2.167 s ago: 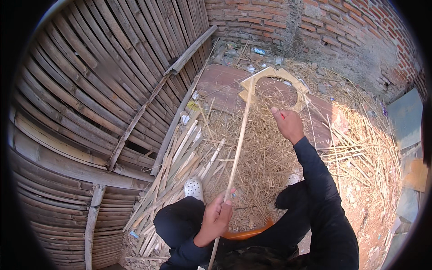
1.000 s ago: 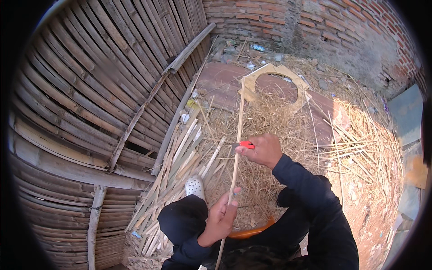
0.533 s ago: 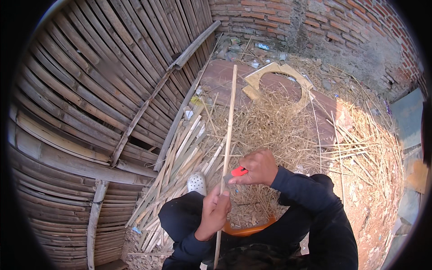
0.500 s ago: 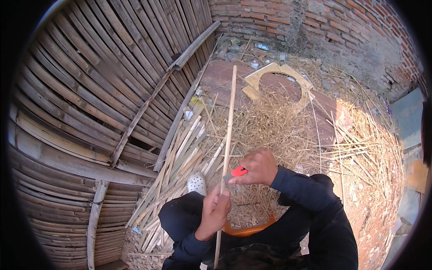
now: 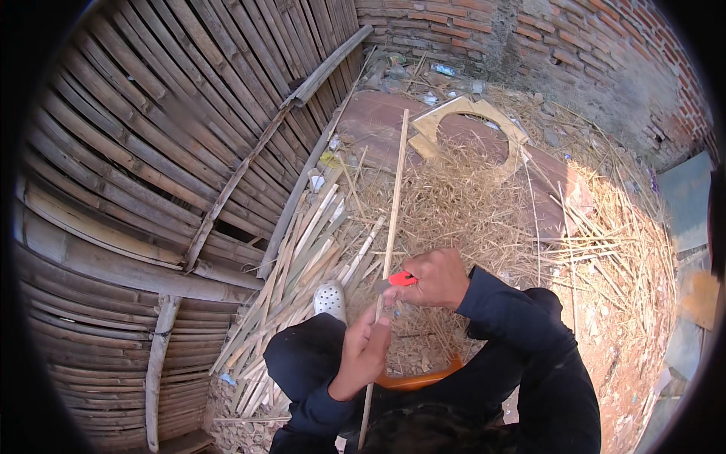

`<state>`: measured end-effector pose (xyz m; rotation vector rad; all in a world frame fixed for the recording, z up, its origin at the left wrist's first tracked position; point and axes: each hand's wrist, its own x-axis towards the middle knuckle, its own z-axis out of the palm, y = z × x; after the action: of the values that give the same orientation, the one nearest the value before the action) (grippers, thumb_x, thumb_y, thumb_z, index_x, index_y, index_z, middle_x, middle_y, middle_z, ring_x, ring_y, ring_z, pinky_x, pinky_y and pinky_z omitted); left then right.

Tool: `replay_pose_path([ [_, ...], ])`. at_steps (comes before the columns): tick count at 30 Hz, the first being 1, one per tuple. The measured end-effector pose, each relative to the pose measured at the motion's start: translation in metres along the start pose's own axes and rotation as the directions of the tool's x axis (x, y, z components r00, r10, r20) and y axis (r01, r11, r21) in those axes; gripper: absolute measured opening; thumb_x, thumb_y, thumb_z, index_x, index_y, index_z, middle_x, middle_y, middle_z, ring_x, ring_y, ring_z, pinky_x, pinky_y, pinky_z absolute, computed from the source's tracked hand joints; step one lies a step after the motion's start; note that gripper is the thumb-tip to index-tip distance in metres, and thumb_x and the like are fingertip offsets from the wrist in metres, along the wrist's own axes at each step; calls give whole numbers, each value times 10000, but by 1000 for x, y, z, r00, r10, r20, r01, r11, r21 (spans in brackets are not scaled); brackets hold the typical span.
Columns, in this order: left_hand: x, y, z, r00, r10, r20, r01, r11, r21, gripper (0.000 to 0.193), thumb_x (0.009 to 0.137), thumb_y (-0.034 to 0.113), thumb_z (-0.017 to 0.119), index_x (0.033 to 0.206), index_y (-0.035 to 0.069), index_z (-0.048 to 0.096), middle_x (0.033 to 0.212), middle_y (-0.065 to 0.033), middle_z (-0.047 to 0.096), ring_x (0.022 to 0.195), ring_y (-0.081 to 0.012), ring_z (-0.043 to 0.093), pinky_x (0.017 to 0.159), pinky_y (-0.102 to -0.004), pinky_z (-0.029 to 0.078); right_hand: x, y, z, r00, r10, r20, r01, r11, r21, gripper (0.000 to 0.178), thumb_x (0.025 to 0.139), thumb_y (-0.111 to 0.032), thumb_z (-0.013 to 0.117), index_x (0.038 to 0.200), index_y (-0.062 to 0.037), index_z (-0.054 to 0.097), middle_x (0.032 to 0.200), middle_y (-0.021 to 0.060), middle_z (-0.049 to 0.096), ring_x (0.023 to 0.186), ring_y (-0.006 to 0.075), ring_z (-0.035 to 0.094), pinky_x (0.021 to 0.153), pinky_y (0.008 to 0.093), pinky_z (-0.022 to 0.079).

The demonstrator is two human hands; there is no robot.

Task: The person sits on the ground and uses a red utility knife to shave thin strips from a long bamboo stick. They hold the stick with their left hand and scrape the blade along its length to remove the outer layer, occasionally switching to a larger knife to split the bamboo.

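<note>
A long, thin bamboo strip (image 5: 396,204) stands out away from me, its lower end running down past my lap. My left hand (image 5: 363,352) is wrapped round its lower part, thumb on top. In my right hand (image 5: 437,278) is a red-handled utility knife (image 5: 402,279). Its grey blade lies against the strip just above my left hand. The fingers of the right hand are closed round the handle and hide part of it.
Split bamboo strips (image 5: 302,280) lie piled at left beside my white clog (image 5: 330,300). Shavings (image 5: 476,197) cover the ground ahead, near a board with a round cutout (image 5: 431,121). A bamboo wall (image 5: 151,151) rises at left, a brick wall (image 5: 446,30) behind. An orange seat edge (image 5: 423,380) shows below.
The far end of the strip has swung slightly right. My right hand and the knife have moved a little up along it, while both hands keep their hold.
</note>
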<state>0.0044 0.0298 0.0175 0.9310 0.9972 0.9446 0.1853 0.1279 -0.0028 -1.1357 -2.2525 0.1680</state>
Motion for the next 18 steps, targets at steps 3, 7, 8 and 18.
replay_pose_path([
  [3,-1,-4,-1,999,43,-11,-42,998,44,390,996,115,418,1374,21,411,622,92,380,519,8,311,476,-183,232,3,4,-3,998,38,48,-39,999,30,580,744,-647,636,554,-101,578,471,86,523,449,289,572,428,393,430],
  [7,-2,1,-2,1000,13,6,-13,997,70,387,997,122,416,1371,24,418,621,85,388,523,7,316,478,-187,239,9,25,0,993,118,-3,-118,993,8,583,722,-668,640,577,-104,603,501,82,554,459,283,580,449,389,449],
  [8,-3,1,-3,1000,7,2,-8,999,47,386,997,124,417,1370,24,418,620,85,385,524,7,317,478,-188,239,10,18,1,993,113,-14,-113,993,41,582,723,-671,637,593,-105,622,515,82,573,460,278,587,456,387,460],
  [18,-7,-3,4,997,-18,80,14,999,51,362,1006,156,415,1340,20,430,598,68,372,513,-10,320,485,-192,269,16,30,-6,966,256,46,-253,965,-66,631,735,-719,588,617,-102,641,529,91,594,451,273,592,440,386,456],
])
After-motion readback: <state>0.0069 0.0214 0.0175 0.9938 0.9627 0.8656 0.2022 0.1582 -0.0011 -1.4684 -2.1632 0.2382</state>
